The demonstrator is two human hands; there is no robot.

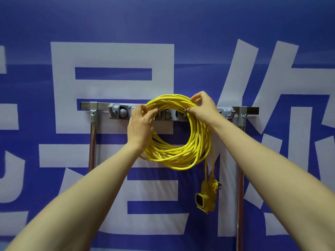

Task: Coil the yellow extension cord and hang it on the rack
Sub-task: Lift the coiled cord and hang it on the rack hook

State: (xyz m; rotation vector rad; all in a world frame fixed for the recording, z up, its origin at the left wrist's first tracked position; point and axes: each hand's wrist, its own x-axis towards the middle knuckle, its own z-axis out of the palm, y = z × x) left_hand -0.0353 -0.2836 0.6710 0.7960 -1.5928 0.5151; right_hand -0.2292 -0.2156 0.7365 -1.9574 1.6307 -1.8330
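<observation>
Our left hand (140, 124) and right hand (204, 107) grip the coiled yellow extension cord's (181, 156) top, hiding the middle of the silver metal rack's (92, 142) grey plastic hook strip (116, 111).

Blue banner wall (36, 24), large white characters (112, 55)

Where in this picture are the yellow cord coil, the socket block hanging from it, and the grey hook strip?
yellow cord coil (178, 157): head view, bottom strands of the loop.
socket block (207, 199): head view, its yellow housing.
grey hook strip (113, 108): head view, its left end.
</observation>
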